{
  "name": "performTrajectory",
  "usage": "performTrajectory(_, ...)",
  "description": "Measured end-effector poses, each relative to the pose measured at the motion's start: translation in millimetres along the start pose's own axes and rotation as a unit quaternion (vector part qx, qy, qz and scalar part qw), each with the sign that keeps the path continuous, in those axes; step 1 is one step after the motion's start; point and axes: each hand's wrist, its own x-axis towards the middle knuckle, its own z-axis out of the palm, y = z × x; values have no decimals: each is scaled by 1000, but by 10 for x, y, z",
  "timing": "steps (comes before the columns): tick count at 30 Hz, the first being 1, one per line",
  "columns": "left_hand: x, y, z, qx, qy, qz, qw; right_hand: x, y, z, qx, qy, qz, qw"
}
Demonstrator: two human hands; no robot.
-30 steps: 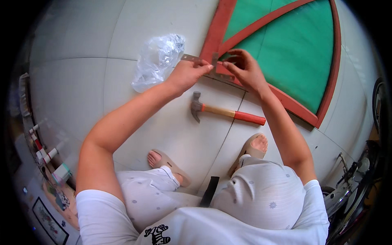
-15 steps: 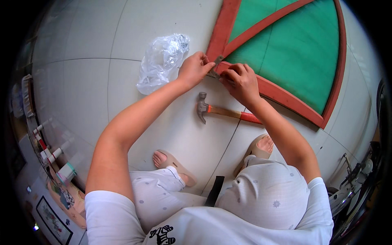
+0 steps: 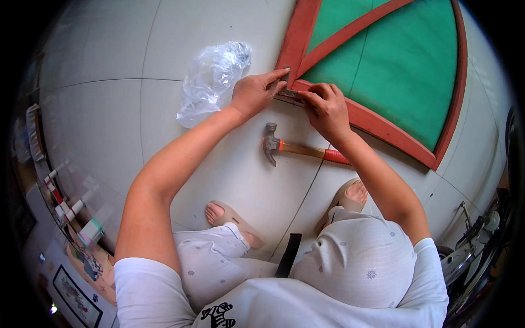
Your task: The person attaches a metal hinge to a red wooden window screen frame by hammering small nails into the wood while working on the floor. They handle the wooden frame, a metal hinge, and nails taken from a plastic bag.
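Floor (image 3: 98, 120): pale tiles, fills most of the view. Red frame (image 3: 383, 131) lies flat on it, upper right, with green sheet (image 3: 410, 76) filling the openings and a curved red brace (image 3: 355, 34) running up and right from near the corner.

Left arm (image 3: 180, 156): elbow bent and flared out, forearm angled up and right to the frame corner. Right arm (image 3: 377, 169): elbow out wide, forearm angled up and left. Both hands converge on the same corner.

Clear plastic bag (image 3: 210, 82) crumpled on the floor, just left of the left hand. Hammer (image 3: 298, 148) lies below the hands, head to the left, red grip end partly behind the right forearm.

Left hand (image 3: 256, 92): back up, index finger stretched to the bracket's upper leg, thumb below it. Contact looks likely; can't tell pinch from press.

Right hand (image 3: 328, 112): knuckles up, fingers curled, thumb and index tips close together at the bracket's right end (can't tell if anything small sits between them).

Metal bracket (image 3: 291, 93): looks L-shaped, at the near-left frame corner, partly covered by fingers. Can't tell if it's seated flat.
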Motion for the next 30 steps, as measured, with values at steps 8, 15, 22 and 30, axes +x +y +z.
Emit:
performTrajectory(8, 111, -120, -42, 98, -6, 113, 989, -129, 67, 17, -21, -10, 0, 1000)
performTrajectory(15, 99, -107, -71, 146, -19, 127, 981, -223, -64, -57, -114, -103, -43, 987)
performTrajectory(22, 121, -182, -31, 137, 1, 157, 978, -327, -169, 42, -120, -115, -4, 986)
performTrajectory(30, 137, -152, -101, 165, -74, 127, 975, -415, -161, 138, -133, -116, -17, 984)
